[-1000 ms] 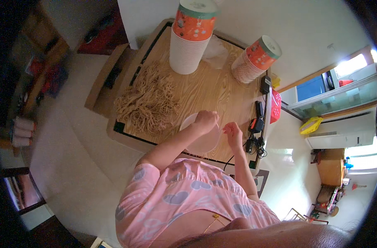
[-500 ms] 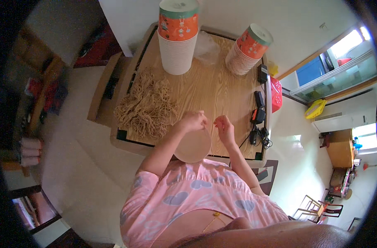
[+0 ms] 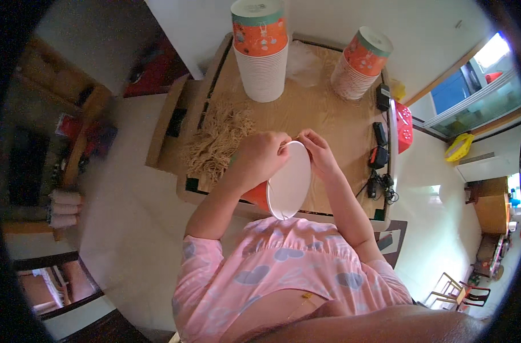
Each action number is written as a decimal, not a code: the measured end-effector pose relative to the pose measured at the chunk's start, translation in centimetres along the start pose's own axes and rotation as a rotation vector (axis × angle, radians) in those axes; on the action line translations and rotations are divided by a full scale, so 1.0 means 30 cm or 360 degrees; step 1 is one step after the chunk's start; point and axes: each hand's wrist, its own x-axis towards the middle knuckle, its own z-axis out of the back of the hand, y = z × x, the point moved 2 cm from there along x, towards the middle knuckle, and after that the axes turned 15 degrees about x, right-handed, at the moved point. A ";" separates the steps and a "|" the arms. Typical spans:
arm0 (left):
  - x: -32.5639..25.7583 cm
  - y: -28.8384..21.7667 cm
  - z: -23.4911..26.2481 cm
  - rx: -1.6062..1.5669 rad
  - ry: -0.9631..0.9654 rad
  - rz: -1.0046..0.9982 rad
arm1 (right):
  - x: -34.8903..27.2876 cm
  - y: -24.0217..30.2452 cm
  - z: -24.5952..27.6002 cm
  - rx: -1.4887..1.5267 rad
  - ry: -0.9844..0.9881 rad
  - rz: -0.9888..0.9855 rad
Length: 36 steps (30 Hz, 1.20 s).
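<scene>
A paper tub [image 3: 290, 182], white inside and orange outside, is tilted on its side in front of my chest, with its mouth facing right. My left hand [image 3: 263, 159] is closed on its upper rim. At the same stretch of rim my right hand [image 3: 319, 153] has its fingers pinched together, close to the left fingertips; whatever lies between them is too small to make out. A tangled heap of brown cords [image 3: 219, 140] lies on the table, partly behind my left forearm.
On the wood-topped table [image 3: 306, 111] stand a tall stack of upturned paper tubs [image 3: 263, 68] and a shorter stack [image 3: 360, 66] at the back right. Crumpled clear plastic [image 3: 302, 62] lies between them. Black adapters and cables [image 3: 378, 157] run along the right edge.
The tub has turned from mouth-up to its side, mouth facing right. My right hand has come from apart to its rim. The view has shifted, so the table appears farther right.
</scene>
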 end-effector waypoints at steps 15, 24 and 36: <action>-0.183 0.034 0.217 0.0063 -0.0361 0.0129 | 0.013 -0.036 -0.274 0.0199 0.0301 -0.0221; -0.284 0.148 0.185 -0.0284 -0.0736 -0.0076 | -0.092 0.044 -0.347 -0.0383 0.0414 0.0052; -0.121 0.151 -0.133 -0.0832 -0.0457 0.0184 | -0.031 0.041 -0.025 -0.0502 0.0092 0.0141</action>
